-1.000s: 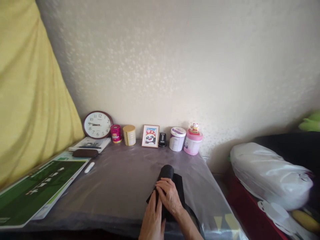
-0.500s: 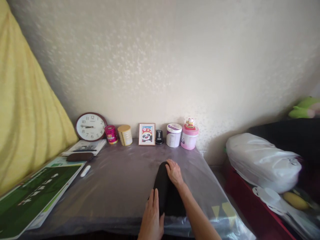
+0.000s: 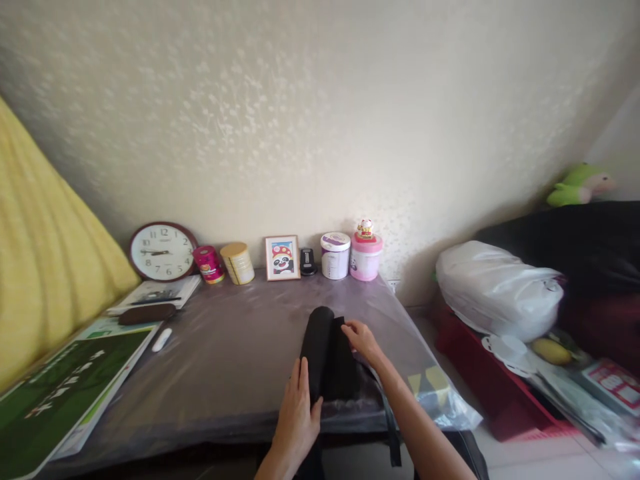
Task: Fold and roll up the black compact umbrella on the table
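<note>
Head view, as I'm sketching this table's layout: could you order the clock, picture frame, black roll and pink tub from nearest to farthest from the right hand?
1. Black roll: beside the right hand, to its left.
2. Pink tub: beyond the hand, at the table's back.
3. Picture frame: same row, farther left.
4. Clock: far left of that row.

Left hand (image 3: 296, 410) — fingers (image 3: 303, 375) straight and together, thumb (image 3: 317, 409) apart — points forward, its wrist (image 3: 281, 450) low in view. The right hand (image 3: 363, 343) reaches farther, fingers curled toward the thumb, bare forearm (image 3: 415, 421) slanting in from lower right.
</note>
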`<state>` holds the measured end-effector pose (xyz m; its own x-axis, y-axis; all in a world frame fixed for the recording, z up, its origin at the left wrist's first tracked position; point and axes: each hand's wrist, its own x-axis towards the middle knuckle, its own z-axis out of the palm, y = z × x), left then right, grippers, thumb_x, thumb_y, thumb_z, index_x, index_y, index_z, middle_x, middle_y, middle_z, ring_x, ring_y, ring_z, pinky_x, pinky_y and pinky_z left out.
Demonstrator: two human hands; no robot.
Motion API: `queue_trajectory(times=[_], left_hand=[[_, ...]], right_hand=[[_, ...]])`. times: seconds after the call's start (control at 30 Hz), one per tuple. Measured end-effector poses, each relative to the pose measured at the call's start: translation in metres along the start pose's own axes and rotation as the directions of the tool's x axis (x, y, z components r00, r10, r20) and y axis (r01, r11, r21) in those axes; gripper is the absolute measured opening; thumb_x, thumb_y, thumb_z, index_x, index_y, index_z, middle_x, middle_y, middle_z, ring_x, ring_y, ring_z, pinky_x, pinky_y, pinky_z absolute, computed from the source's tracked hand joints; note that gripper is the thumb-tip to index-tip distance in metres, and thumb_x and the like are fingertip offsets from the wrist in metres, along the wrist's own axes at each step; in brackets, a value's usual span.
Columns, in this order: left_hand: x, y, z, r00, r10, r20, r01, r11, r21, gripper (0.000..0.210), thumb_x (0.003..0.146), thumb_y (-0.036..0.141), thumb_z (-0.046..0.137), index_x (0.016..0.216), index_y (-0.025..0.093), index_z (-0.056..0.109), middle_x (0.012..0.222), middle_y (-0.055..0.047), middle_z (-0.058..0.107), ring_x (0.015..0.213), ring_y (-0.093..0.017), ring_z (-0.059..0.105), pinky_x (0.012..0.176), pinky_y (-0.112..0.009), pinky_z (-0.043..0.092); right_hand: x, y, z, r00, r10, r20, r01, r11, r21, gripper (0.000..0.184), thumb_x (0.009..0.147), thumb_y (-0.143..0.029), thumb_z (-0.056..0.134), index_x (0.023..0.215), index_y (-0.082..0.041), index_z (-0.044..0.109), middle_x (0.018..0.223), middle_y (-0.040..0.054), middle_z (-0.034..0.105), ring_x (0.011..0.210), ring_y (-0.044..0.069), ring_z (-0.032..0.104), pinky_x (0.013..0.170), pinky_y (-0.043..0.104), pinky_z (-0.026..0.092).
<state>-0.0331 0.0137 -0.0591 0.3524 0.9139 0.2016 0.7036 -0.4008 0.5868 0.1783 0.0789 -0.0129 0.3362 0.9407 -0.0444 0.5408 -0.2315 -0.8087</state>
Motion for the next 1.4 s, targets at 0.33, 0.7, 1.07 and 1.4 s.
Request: queue_trajectory(times=[0.33, 0.7, 1.07, 1.4], left_hand=[[0.0, 0.0, 0.0, 1.0, 0.018, -0.017, -0.017, 1.0, 0.008, 0.064, 0.081, 0.022, 0.033, 0.14, 0.009, 0.01, 0.146, -0.015, 0.019, 0.135, -0.024, 0.022, 0.108, -0.039, 0.028], [-0.001, 0.004, 0.001, 1.0, -0.015, 0.011, 0.015, 1.0, 0.017, 0.065, 0.081, 0.022, 0.031, 0.14, 0.008, 0.009, 0.147, -0.016, 0.017, 0.135, -0.024, 0.022, 0.107, -0.038, 0.028], [0.0, 0.007, 0.002, 0.998, -0.055, 0.018, 0.056, 0.998, -0.029, 0.067, 0.08, 0.021, 0.034, 0.141, 0.01, 0.009, 0.148, -0.014, 0.017, 0.135, -0.023, 0.021, 0.108, -0.038, 0.027], [0.002, 0.013, -0.002, 0.996, -0.082, 0.038, 0.082, 0.997, -0.002, 0.069, 0.077, 0.017, 0.036, 0.14, 0.006, 0.012, 0.148, -0.016, 0.019, 0.135, -0.024, 0.02, 0.109, -0.04, 0.024]], right_hand=[[-0.027, 0.007, -0.009, 0.976, 0.053, 0.21, -0.072, 0.994, 0.086, 0.04, 0.077, -0.027, 0.056, 0.114, -0.014, 0.051, 0.069, -0.0002, 0.065, 0.053, 0.013, 0.06, 0.048, 0.022, 0.045], [-0.042, 0.058, -0.096, 0.905, 0.17, 0.391, -0.154, 0.986, -0.071, 0.014, 0.071, -0.021, 0.054, 0.078, -0.014, 0.064, 0.052, -0.004, 0.057, 0.041, 0.005, 0.041, 0.039, 0.016, 0.027], [-0.043, 0.036, -0.044, 0.891, -0.436, -0.126, 0.296, 0.768, -0.567, 0.033, 0.085, -0.016, 0.036, 0.1, -0.017, 0.065, 0.097, 0.0102, 0.068, 0.095, 0.021, 0.061, 0.088, 0.035, 0.046], [-0.02, 0.015, 0.051, 0.958, -0.285, 0.037, 0.247, 0.749, -0.615, 0.046, 0.088, -0.018, 0.032, 0.132, -0.013, 0.043, 0.142, 0.0089, 0.038, 0.132, 0.021, 0.031, 0.108, 0.038, 0.024]])
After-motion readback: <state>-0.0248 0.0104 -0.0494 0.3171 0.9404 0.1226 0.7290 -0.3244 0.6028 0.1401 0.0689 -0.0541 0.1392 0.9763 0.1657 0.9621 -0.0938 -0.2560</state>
